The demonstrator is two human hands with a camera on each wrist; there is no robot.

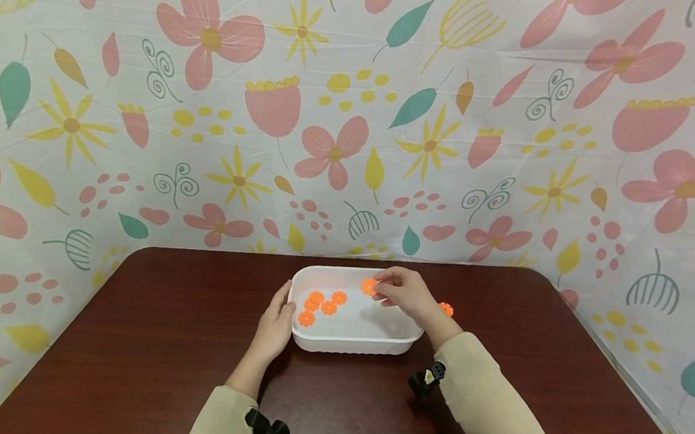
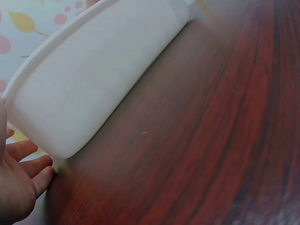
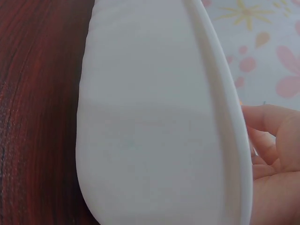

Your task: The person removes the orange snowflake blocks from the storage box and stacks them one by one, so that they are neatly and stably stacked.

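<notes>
A white rectangular plastic tray (image 1: 350, 345) sits on the brown table. My left hand (image 1: 274, 326) holds its left end, thumb at the rim; in the left wrist view the fingers (image 2: 35, 166) spread beside the tray's corner. Over the tray's back right part, my right hand (image 1: 405, 294) pinches an orange flower-shaped piece (image 1: 369, 286) between thumb and fingertips. Several similar orange pieces (image 1: 329, 307) lie in the tray's left half. In the right wrist view the tray's wall (image 3: 150, 112) hides most of what the right fingers hold.
Another orange flower-shaped piece (image 1: 446, 308) shows just right of the tray, partly behind the right wrist. The dark wooden table (image 1: 150, 351) extends around the tray. Behind its far edge hangs a flower-patterned cloth (image 1: 355, 110). Black wrist cameras (image 1: 268, 431) sit at both sleeves.
</notes>
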